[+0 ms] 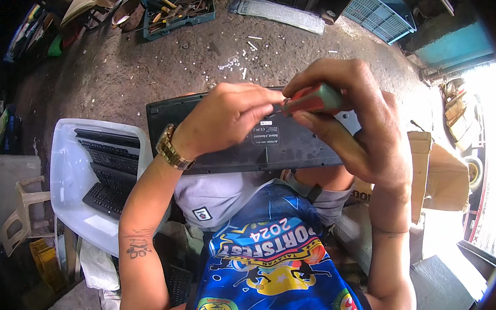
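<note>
A black keyboard (304, 143) lies underside up across my lap, its labels showing. My right hand (371, 119) is closed around the red and green handle of a screwdriver (315, 99), whose thin shaft points left and down at the keyboard's back. My left hand (228, 113), with a gold watch (172, 148) on its wrist, is over the keyboard's middle. Its thumb and fingers come together beside the front of the screwdriver. Whatever they pinch is hidden, and so is the point where the screwdriver's tip meets the keyboard.
At my left stands a whitish plastic bin (68, 183) with several black keyboards (109, 158) in it. A blue tool tray (180, 23) sits ahead on the dirt floor, near small white scraps (231, 63). Cardboard boxes (442, 171) stand at right; a blue crate (378, 10) is far right.
</note>
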Motion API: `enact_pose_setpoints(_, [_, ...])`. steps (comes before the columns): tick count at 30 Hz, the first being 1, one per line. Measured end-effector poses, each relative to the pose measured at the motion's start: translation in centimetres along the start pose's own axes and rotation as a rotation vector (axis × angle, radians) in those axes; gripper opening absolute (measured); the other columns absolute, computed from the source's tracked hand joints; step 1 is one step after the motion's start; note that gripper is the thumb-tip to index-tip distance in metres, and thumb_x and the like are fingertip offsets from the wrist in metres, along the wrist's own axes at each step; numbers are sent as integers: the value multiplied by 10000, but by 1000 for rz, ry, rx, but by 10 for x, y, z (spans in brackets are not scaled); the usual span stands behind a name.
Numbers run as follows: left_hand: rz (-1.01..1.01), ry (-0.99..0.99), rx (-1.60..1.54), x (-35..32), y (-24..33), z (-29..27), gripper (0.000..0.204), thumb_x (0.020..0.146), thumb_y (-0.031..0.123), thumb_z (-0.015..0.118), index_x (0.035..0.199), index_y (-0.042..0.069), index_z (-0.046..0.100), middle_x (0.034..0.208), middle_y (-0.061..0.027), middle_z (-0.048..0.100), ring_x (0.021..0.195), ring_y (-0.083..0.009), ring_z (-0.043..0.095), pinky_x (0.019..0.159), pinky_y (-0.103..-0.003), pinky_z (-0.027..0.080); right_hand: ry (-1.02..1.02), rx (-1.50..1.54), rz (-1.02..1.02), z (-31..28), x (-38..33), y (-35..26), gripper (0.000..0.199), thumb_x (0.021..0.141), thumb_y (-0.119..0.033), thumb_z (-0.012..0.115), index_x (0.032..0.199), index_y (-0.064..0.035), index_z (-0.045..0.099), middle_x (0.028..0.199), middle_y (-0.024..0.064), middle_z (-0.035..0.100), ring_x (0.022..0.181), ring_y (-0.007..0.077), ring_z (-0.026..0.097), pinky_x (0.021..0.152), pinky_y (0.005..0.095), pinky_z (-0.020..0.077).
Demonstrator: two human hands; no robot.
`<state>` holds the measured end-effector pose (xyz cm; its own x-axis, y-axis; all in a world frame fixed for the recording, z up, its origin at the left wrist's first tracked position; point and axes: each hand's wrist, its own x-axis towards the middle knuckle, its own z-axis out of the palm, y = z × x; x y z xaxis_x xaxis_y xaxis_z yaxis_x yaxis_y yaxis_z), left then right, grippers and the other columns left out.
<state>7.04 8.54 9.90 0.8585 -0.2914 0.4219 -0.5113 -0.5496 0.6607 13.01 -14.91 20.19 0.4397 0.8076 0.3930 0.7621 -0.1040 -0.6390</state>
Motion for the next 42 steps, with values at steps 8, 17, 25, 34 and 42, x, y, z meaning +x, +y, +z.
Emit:
enact_pose_setpoints(8, [-46, -42, -162, -2, 8, -2, 192, 919, 34, 685, 1095, -35, 718, 1009, -211, 748, 926, -357, 746, 801, -398, 586, 16, 30, 9, 8, 4, 5, 369, 880, -8, 766, 1208, -43, 600, 1023, 116, 722, 936, 263, 754, 801, 358, 591])
enact_pose_setpoints(17, [124, 136, -156, -9, 3, 10, 178, 890, -6, 732, 1067, 12, 720, 905, -137, 744, 805, -321, 739, 697, -377, 571, -250, -266, 48, 2, 27, -22, 348, 834, -99, 829, 1107, -88, 613, 987, 99, 708, 804, 354, 723, 688, 403, 573])
enact_pose_setpoints(25, [164, 302, -121, -8, 3, 19, 181, 813, 41, 819, 967, 51, 725, 850, -101, 743, 753, -280, 737, 661, -364, 569, -435, -465, 13, -17, 37, -40, 375, 847, -278, 784, 1107, -97, 582, 1012, 108, 662, 848, 355, 706, 675, 441, 558])
enact_pose_setpoints(34, [125, 236, -129, -9, 2, 18, 265, 767, 36, 818, 1026, 66, 767, 904, -142, 754, 800, -337, 738, 701, -380, 582, -429, -598, -225, -15, 48, -41, 306, 843, -247, 745, 1022, -118, 534, 843, 84, 599, 718, 361, 682, 595, 473, 528])
enact_pose_setpoints(42, [156, 162, -2, -11, 0, 18, 288, 783, 67, 819, 1057, 35, 738, 905, -156, 750, 820, -347, 738, 712, -389, 581, -595, -715, -273, -24, 59, -54, 292, 870, -250, 750, 1071, -138, 570, 857, 100, 657, 734, 349, 700, 631, 439, 546])
